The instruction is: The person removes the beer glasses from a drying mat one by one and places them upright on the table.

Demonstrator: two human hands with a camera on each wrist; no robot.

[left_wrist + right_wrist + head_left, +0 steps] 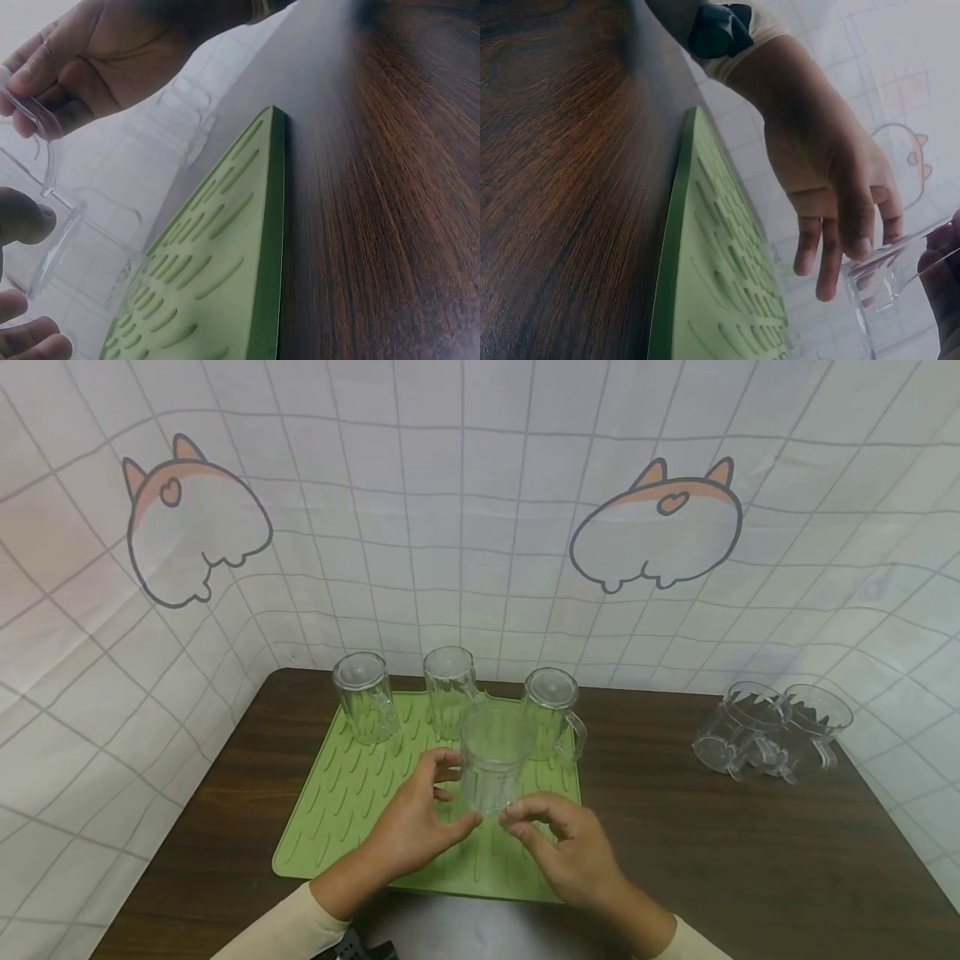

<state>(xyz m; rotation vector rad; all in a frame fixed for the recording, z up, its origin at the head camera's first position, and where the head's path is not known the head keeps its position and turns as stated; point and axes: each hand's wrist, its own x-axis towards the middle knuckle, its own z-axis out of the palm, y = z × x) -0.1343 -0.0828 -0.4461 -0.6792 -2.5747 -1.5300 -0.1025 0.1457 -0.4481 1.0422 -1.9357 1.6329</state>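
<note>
A clear glass mug is held up over the green ridged mat, its wide rim toward the top of the head view. My left hand curves about the mug's left side, thumb low at the front and fingers behind. In the right wrist view, the left thumb lies at the glass edge, with two fingers hanging below. My right hand pinches the mug's handle between thumb and fingers, seen best in the left wrist view.
Three similar glass mugs, one left, one middle and one right, stand at the mat's back edge. Two more mugs stand close together on the brown table at the right. A tiled-pattern cloth hangs behind.
</note>
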